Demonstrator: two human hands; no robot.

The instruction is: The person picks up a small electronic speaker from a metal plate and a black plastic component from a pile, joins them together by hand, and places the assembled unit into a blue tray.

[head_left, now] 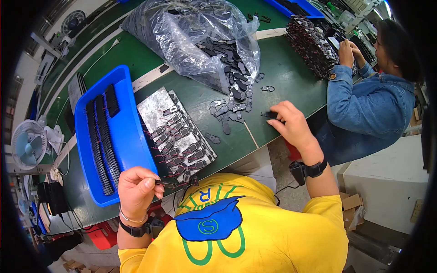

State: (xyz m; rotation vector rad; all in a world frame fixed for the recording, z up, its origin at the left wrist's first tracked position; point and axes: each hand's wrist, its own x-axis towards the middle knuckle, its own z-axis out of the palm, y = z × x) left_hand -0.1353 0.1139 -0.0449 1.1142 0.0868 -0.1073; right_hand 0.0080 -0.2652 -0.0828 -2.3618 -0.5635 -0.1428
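Note:
My left hand (139, 189) is closed in a pinch beside the near right corner of the blue tray (129, 141). From its fingertips pokes a small, thin dark part (165, 184), too small to make out well. Over the table to the right, my right hand (291, 123) pinches a black flat piece (271, 115) between thumb and fingers. Between the hands lies a pale metal plate (152, 107) carrying rows of small black rectangular parts (193, 148) with red wires. Long rows of black parts (98, 136) stand in the tray.
A large clear plastic bag (182, 43) spills loose black flat pieces (225, 111) onto the green table (195, 93). At the right a co-worker in a denim jacket (368, 107) handles something beside a red-wired pile (307, 50). A white fan (28, 144) stands far left.

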